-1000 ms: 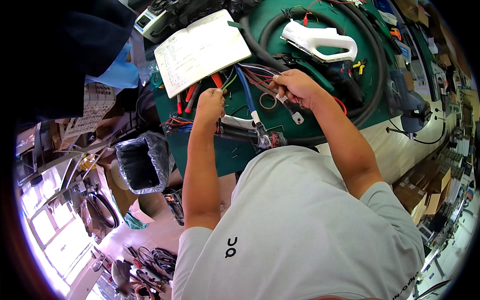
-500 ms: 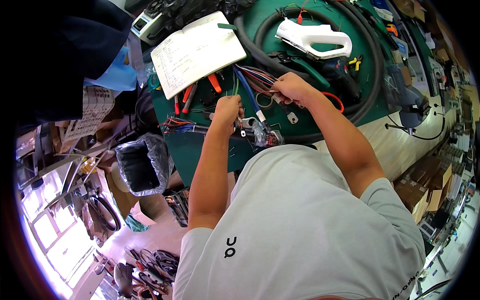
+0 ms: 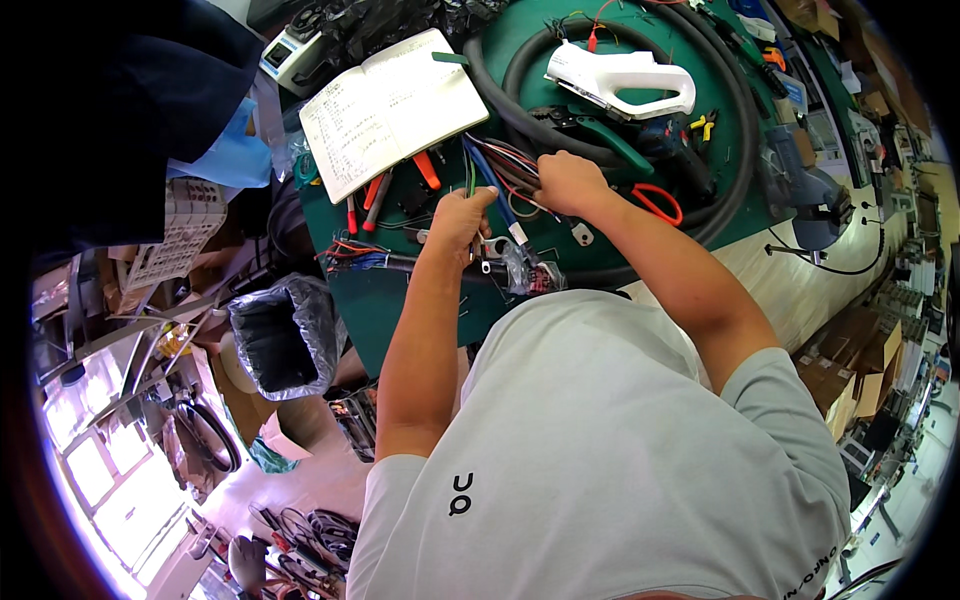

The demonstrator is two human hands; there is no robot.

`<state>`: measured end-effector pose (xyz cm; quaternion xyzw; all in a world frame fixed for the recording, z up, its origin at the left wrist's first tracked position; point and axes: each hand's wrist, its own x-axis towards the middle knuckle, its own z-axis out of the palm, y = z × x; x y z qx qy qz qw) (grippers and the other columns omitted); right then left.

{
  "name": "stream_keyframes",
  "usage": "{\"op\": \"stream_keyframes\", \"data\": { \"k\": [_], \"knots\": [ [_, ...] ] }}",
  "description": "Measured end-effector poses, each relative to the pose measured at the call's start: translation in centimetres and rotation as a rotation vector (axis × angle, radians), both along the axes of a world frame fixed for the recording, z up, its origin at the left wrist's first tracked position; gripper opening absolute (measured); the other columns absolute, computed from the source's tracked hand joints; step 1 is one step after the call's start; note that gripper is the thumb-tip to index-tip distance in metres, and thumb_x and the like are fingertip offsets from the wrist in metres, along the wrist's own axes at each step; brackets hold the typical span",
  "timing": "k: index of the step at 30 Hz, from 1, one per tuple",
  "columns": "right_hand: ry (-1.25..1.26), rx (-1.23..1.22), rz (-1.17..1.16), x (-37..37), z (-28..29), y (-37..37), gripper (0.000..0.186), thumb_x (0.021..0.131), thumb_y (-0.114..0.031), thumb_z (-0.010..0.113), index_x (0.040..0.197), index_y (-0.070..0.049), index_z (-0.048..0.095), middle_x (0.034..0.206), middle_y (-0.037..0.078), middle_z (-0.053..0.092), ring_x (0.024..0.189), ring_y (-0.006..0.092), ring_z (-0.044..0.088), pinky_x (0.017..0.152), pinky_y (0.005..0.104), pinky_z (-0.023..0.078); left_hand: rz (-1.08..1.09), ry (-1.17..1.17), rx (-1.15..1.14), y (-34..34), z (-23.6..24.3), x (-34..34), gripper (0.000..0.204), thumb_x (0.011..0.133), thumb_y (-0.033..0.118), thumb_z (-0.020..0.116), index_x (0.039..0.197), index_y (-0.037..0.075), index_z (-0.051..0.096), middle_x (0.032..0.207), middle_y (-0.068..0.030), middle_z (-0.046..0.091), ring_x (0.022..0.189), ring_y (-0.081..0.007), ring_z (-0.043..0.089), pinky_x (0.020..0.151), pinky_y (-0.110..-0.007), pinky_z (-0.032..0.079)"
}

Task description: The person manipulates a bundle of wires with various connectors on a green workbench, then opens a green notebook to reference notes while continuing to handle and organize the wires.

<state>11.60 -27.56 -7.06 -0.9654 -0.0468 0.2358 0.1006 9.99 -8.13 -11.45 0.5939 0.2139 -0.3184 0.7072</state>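
Note:
My left hand point(image 3: 463, 222) is closed on thin green wires point(image 3: 472, 175), with small metal parts just below it. My right hand point(image 3: 568, 183) is closed on a bundle of coloured wires point(image 3: 505, 156), right of a thicker blue cable point(image 3: 508, 213) with a pale sleeved end. Under that end sits a clear plastic wrap point(image 3: 517, 270) on a thick black cable point(image 3: 599, 275). An open notebook point(image 3: 390, 120) lies above my left hand; red-orange handled tools point(image 3: 426, 170) show at its lower edge. A small flat metal lug point(image 3: 583, 234) lies below my right hand.
The green mat point(image 3: 355, 325) also bears a white handheld tool point(image 3: 615, 78), coiled black cable point(image 3: 745, 175), a drill point(image 3: 680, 155) and red-handled scissors point(image 3: 668, 210). A grey machine point(image 3: 815, 190) stands right; a lined bin point(image 3: 280, 335) is lower left.
My left hand has shifted right from its earlier place, toward the middle. My right hand has moved slightly left along the wire bundle, its fingertips now hidden behind the knuckles.

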Motion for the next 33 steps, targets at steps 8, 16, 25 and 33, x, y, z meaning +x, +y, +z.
{"op": "stream_keyframes", "data": {
  "k": [8,16,25,33],
  "knots": [
    [0.027,0.040,0.072,1.0,1.5,-0.2,0.025,0.069,-0.019,0.070,0.078,0.004,0.067,0.081,0.021,0.068,0.078,0.0314,0.069,0.070,0.0403,0.055,-0.100,-0.261,0.430,-2.5,-0.2,-1.5,0.055,0.070,0.031,0.083,0.102,-0.004,0.055,0.090,-0.0118,0.059,0.078,-0.0180,0.056,0.067,-0.032,0.046],
    [0.467,0.559,-0.329,1.6,3.1,1.1,0.024,0.076,-0.022,0.071,0.077,0.001,0.064,0.066,0.009,0.062,0.044,0.0105,0.042,0.040,0.0262,0.030,-0.115,-0.191,0.287,-2.0,-0.7,-1.3,0.040,0.079,0.029,0.074,0.097,-0.001,0.056,0.080,-0.0080,0.059,0.063,-0.0142,0.053,0.055,-0.030,0.044],
    [0.502,0.839,-0.501,0.0,0.6,0.2,0.018,0.081,-0.016,0.063,0.087,0.001,0.065,0.070,0.011,0.065,0.044,0.0126,0.045,0.039,0.0290,0.035,-0.078,-0.118,0.199,-1.8,1.1,-0.8,0.044,0.088,0.042,0.067,0.097,-0.001,0.064,0.076,-0.0045,0.061,0.053,-0.0092,0.045,0.045,-0.026,0.035],
    [0.403,0.830,-0.476,-1.8,-3.0,0.3,0.019,0.083,-0.018,0.065,0.094,-0.003,0.063,0.068,0.005,0.056,0.045,0.0126,0.043,0.040,0.0301,0.034,-0.289,-0.180,0.245,-2.0,3.4,-0.2,0.032,0.077,0.030,0.074,0.086,0.000,0.069,0.070,-0.0007,0.060,0.056,-0.0078,0.045,0.051,-0.026,0.034]
  ]
}}
